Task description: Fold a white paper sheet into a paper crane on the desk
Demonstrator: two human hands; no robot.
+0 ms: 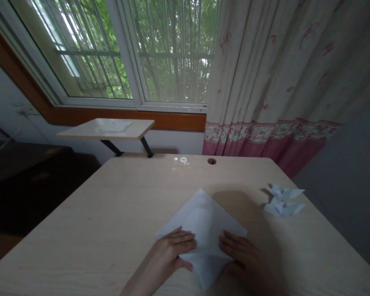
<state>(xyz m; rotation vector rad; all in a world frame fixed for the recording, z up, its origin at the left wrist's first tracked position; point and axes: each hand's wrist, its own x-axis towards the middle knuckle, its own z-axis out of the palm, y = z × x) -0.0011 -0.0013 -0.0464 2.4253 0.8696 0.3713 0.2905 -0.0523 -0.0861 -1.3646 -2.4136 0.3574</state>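
Note:
A square sheet of white paper lies on the desk with one corner toward me and crease lines across it. On its left part rests my left hand, laid flat with the fingers stretched toward the middle. My right hand presses on the right part in the same way, its fingers extended. Both hands touch the paper's surface and hide parts of its left and right sides. Two folded white paper figures sit close together at the right of the desk.
The pale wooden desk has a round cable hole near its back edge. A raised shelf at the back left carries white sheets. Behind stand a barred window and a patterned curtain.

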